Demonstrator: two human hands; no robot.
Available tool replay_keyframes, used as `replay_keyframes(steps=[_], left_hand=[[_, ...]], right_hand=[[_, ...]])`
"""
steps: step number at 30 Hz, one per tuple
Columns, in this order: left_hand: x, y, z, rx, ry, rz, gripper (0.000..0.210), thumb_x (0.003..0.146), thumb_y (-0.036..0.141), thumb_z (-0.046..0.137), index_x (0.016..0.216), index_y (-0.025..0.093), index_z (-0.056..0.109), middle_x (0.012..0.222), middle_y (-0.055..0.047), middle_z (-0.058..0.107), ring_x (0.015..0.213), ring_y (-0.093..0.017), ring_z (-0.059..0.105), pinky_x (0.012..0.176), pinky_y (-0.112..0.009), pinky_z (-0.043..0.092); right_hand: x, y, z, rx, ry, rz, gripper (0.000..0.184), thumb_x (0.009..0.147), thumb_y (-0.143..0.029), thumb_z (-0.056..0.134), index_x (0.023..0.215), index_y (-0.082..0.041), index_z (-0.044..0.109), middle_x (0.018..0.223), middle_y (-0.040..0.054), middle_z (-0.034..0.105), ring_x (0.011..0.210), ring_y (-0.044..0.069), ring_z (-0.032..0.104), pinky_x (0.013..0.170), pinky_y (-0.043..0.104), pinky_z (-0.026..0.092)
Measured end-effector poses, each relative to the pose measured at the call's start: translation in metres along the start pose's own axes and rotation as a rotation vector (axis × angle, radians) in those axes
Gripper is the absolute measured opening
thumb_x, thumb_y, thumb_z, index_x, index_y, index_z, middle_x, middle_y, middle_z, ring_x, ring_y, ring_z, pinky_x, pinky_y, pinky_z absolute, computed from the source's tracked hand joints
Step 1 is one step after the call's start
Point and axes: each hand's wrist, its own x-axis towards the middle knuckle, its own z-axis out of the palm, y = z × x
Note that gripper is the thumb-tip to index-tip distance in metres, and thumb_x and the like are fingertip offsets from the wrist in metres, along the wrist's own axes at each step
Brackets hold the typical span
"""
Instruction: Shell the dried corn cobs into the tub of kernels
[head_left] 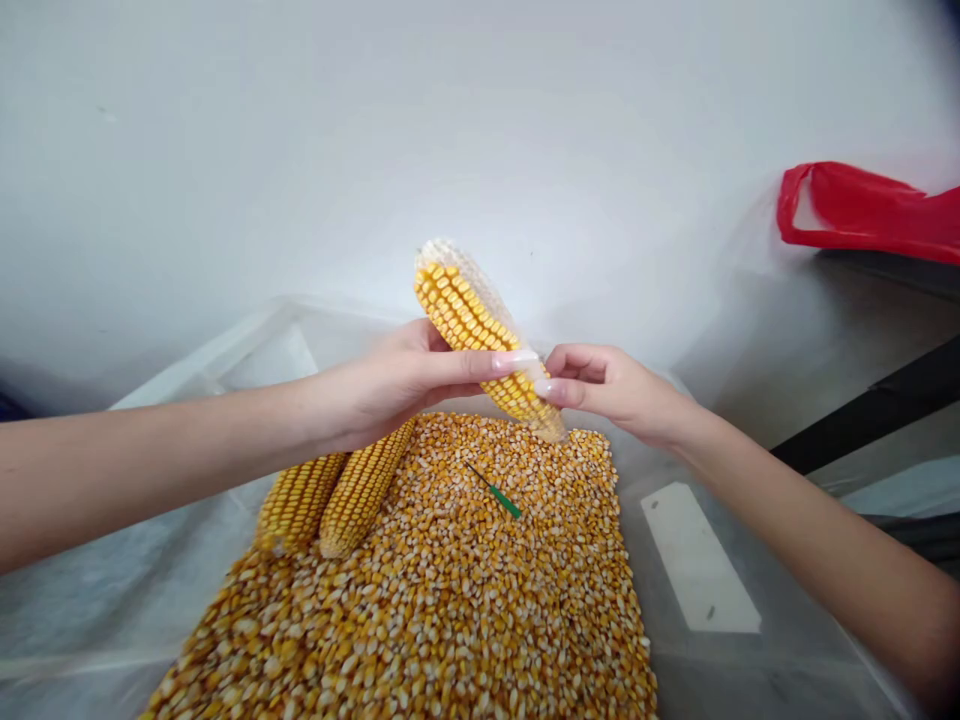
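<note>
A partly shelled corn cob (472, 320) is held tilted above the loose kernels, its far upper side bare and whitish, its near side still in yellow rows. My left hand (420, 375) wraps round it from the left, thumb laid along the kernels. At the cob's lower right side, my right hand (600, 390) is closed with thumb and fingertips pressed to the kernels; whether a loose kernel is between them is hidden. Below lies a small pick with a green handle and thin dark shaft (504, 500), resting on the corn kernels (450, 600).
Two full corn cobs (364, 490) lie on the kernels at the left, partly behind my left forearm. A translucent plastic bin (187, 375) surrounds the kernels, with a white label (701, 560) on its right. A red plastic bag (862, 210) and dark bars are at the right, by a pale wall.
</note>
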Motion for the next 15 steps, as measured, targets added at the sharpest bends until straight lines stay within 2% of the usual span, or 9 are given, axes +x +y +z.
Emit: replay_keyframes(steps=[2, 4, 6, 8, 10, 12, 15], left_hand=[[0.000, 0.001, 0.000, -0.036, 0.017, -0.024, 0.034, 0.079, 0.029, 0.053, 0.110, 0.012, 0.056, 0.102, -0.009, 0.065, 0.103, -0.025, 0.055, 0.090, -0.039, 0.042], [0.000, 0.003, -0.001, -0.086, 0.040, -0.044, 0.034, 0.082, 0.032, 0.048, 0.109, 0.014, 0.055, 0.098, -0.006, 0.065, 0.100, -0.023, 0.056, 0.088, -0.038, 0.043], [-0.001, 0.007, -0.002, -0.132, 0.046, -0.087, 0.033, 0.082, 0.036, 0.044, 0.104, 0.014, 0.057, 0.091, -0.005, 0.066, 0.093, -0.022, 0.059, 0.084, -0.037, 0.046], [-0.002, 0.010, -0.002, -0.154, -0.013, -0.173, 0.034, 0.080, 0.040, 0.044, 0.095, 0.015, 0.060, 0.082, -0.006, 0.066, 0.083, -0.023, 0.061, 0.078, -0.037, 0.048], [-0.004, 0.010, 0.000, -0.149, -0.089, -0.280, 0.035, 0.078, 0.043, 0.045, 0.092, 0.016, 0.061, 0.076, -0.006, 0.066, 0.078, -0.023, 0.062, 0.072, -0.037, 0.050], [-0.006, 0.005, 0.004, -0.118, -0.101, -0.358, 0.037, 0.077, 0.045, 0.045, 0.098, 0.019, 0.061, 0.076, -0.006, 0.065, 0.076, -0.023, 0.062, 0.067, -0.034, 0.050], [-0.008, -0.006, 0.009, -0.011, 0.007, -0.384, 0.040, 0.078, 0.048, 0.044, 0.109, 0.025, 0.055, 0.087, -0.004, 0.066, 0.080, -0.021, 0.061, 0.065, -0.029, 0.050]], right_hand=[[0.000, -0.002, 0.001, -0.047, -0.007, 0.002, 0.037, 0.066, -0.049, 0.066, 0.074, -0.016, 0.052, 0.070, 0.0009, 0.058, 0.064, 0.011, 0.054, 0.059, 0.025, 0.044], [0.000, -0.003, 0.004, -0.046, -0.003, -0.005, 0.040, 0.069, -0.055, 0.060, 0.072, -0.016, 0.051, 0.068, 0.0016, 0.057, 0.065, 0.012, 0.055, 0.061, 0.026, 0.045], [0.000, -0.004, 0.006, -0.008, 0.077, -0.022, 0.045, 0.073, -0.061, 0.051, 0.075, -0.017, 0.050, 0.068, 0.0020, 0.056, 0.067, 0.013, 0.055, 0.064, 0.027, 0.046], [0.001, -0.005, 0.008, 0.060, 0.213, -0.043, 0.049, 0.073, -0.066, 0.045, 0.087, -0.019, 0.048, 0.075, 0.0024, 0.057, 0.073, 0.014, 0.056, 0.067, 0.028, 0.047], [0.002, -0.006, 0.011, 0.117, 0.274, -0.054, 0.054, 0.070, -0.066, 0.049, 0.102, -0.023, 0.042, 0.087, 0.0032, 0.058, 0.081, 0.015, 0.056, 0.068, 0.029, 0.048], [0.001, -0.006, 0.017, 0.132, 0.227, -0.040, 0.063, 0.066, -0.062, 0.058, 0.113, -0.026, 0.036, 0.095, 0.0040, 0.057, 0.086, 0.017, 0.055, 0.068, 0.029, 0.048], [-0.001, -0.005, 0.026, 0.125, 0.144, 0.021, 0.064, 0.063, -0.053, 0.066, 0.113, -0.024, 0.038, 0.096, 0.0051, 0.055, 0.082, 0.016, 0.054, 0.067, 0.029, 0.048]])
